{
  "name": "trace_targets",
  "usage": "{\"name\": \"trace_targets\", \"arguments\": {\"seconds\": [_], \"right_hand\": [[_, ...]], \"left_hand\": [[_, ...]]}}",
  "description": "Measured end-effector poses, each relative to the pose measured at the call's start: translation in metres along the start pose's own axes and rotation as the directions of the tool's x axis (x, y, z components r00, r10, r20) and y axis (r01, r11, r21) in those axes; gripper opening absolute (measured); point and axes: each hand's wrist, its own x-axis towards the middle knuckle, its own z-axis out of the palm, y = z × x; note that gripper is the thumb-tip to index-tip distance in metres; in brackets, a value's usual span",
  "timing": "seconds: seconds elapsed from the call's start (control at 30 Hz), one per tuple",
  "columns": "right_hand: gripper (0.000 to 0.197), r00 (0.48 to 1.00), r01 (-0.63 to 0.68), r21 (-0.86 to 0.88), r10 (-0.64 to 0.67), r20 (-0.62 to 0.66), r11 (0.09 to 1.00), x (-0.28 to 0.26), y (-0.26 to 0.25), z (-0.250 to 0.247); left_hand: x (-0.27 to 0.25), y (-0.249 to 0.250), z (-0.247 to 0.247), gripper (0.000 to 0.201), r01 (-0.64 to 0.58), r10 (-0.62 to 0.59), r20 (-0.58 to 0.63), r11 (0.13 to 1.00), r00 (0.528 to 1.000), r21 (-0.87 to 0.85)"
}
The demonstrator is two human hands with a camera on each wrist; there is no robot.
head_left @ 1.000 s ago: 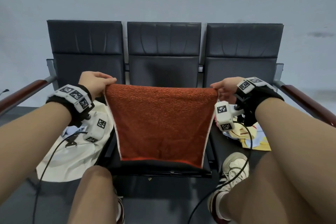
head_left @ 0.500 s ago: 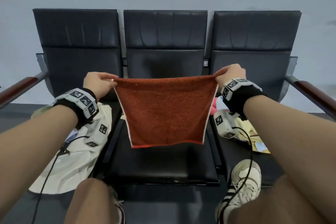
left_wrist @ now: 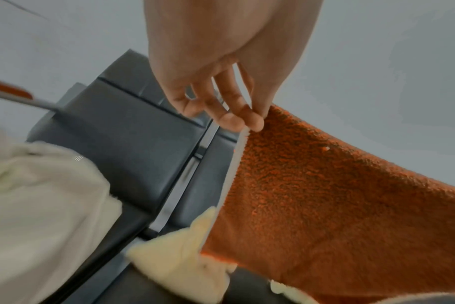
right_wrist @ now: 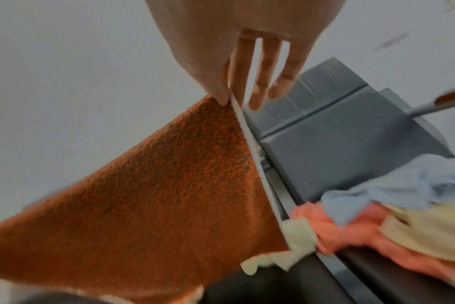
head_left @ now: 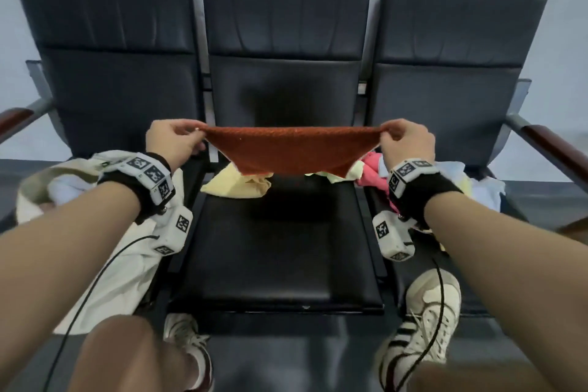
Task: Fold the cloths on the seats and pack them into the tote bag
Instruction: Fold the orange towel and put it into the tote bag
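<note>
The person is standing in front of a row of three black seats, holding an orange cloth (head_left: 288,149) stretched out in the air above the middle seat (head_left: 280,248). The left hand (head_left: 171,141) is pinching one upper corner between thumb and fingertips (left_wrist: 249,121), and the right hand (head_left: 409,140) is pinching the opposite upper corner between the thumb and a finger while the other fingers (right_wrist: 260,86) are pointing out straight. The cloth is hanging between the two hands with its top edge drawn fairly taut and sagging a little in the middle, its lower edge dangling free just over the back part of the cushion.

Beneath it, a pale yellow cloth (head_left: 237,186) is lying crumpled at the rear of the middle seat. On the right seat (head_left: 445,99) a pink cloth (head_left: 374,170) is sitting in a heap together with a light blue cloth (right_wrist: 392,189) and another pale yellowish one; they are touching and overlapping one another. On the left seat (head_left: 121,89) the cream tote bag (head_left: 105,264) is lying slumped, partly draping over the front edge of the cushion, with something pale bluish showing at its mouth. A wooden armrest (head_left: 553,143) is running along the right end of the row. The person's sneakers (head_left: 423,331) are planted on the dark floor before the seats, and black cables are trailing down from both wrist bands.
</note>
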Motion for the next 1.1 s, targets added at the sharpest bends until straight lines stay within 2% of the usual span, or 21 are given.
{"name": "trace_targets", "arguments": {"seconds": [0.1, 0.2, 0.3, 0.37, 0.47, 0.57, 0.63, 0.73, 0.77, 0.83, 0.9, 0.97, 1.03, 1.1], "right_hand": [[0.025, 0.962, -0.019, -0.260, 0.089, 0.258, 0.965, -0.048, 0.049, 0.027], [0.016, 0.839, -0.130, -0.373, 0.303, 0.452, 0.919, -0.096, 0.093, 0.054], [0.015, 0.726, -0.182, -0.460, 0.434, 0.533, 0.869, -0.135, 0.125, 0.076], [0.016, 0.662, -0.150, -0.527, 0.481, 0.574, 0.836, -0.151, 0.138, 0.084], [0.021, 0.604, -0.076, -0.617, 0.529, 0.597, 0.783, -0.158, 0.145, 0.087], [0.023, 0.596, -0.027, -0.662, 0.543, 0.591, 0.749, -0.153, 0.145, 0.089], [0.032, 0.591, 0.041, -0.696, 0.544, 0.595, 0.717, -0.149, 0.147, 0.092], [0.033, 0.536, 0.185, -0.736, 0.561, 0.631, 0.651, -0.146, 0.136, 0.095], [0.030, 0.535, 0.217, -0.743, 0.559, 0.633, 0.633, -0.145, 0.129, 0.095], [0.029, 0.566, 0.242, -0.753, 0.541, 0.622, 0.612, -0.140, 0.112, 0.098], [0.031, 0.646, 0.269, -0.749, 0.464, 0.606, 0.605, -0.134, 0.092, 0.105], [0.035, 0.709, 0.269, -0.733, 0.387, 0.590, 0.625, -0.127, 0.072, 0.119], [0.036, 0.718, 0.210, -0.682, 0.363, 0.594, 0.701, -0.120, 0.052, 0.143], [0.036, 0.717, 0.139, -0.617, 0.350, 0.602, 0.775, -0.114, 0.036, 0.172]], "left_hand": [[-0.037, -0.062, 0.019, 0.015, 0.177, -0.185, 0.075, 0.979, 0.980, 0.106], [-0.081, -0.122, 0.039, 0.015, 0.335, -0.375, 0.144, 0.910, 0.916, 0.243], [-0.127, -0.165, 0.053, 0.019, 0.414, -0.494, 0.161, 0.834, 0.854, 0.366], [-0.151, -0.180, 0.054, 0.021, 0.462, -0.555, 0.143, 0.788, 0.820, 0.408], [-0.167, -0.187, 0.051, 0.019, 0.485, -0.590, 0.128, 0.752, 0.797, 0.446], [-0.166, -0.179, 0.049, 0.016, 0.438, -0.604, 0.174, 0.720, 0.778, 0.539], [-0.164, -0.171, 0.048, 0.015, 0.377, -0.603, 0.241, 0.712, 0.761, 0.592], [-0.166, -0.166, 0.049, 0.017, 0.279, -0.581, 0.296, 0.699, 0.758, 0.658], [-0.167, -0.167, 0.048, 0.017, 0.265, -0.572, 0.294, 0.697, 0.766, 0.666], [-0.171, -0.172, 0.048, 0.018, 0.263, -0.550, 0.273, 0.705, 0.789, 0.659], [-0.173, -0.177, 0.047, 0.020, 0.267, -0.527, 0.260, 0.723, 0.809, 0.637], [-0.170, -0.183, 0.046, 0.019, 0.245, -0.513, 0.295, 0.744, 0.806, 0.622], [-0.167, -0.188, 0.044, 0.014, 0.213, -0.496, 0.345, 0.764, 0.797, 0.609], [-0.164, -0.193, 0.042, 0.014, 0.175, -0.458, 0.373, 0.788, 0.807, 0.590]]}}
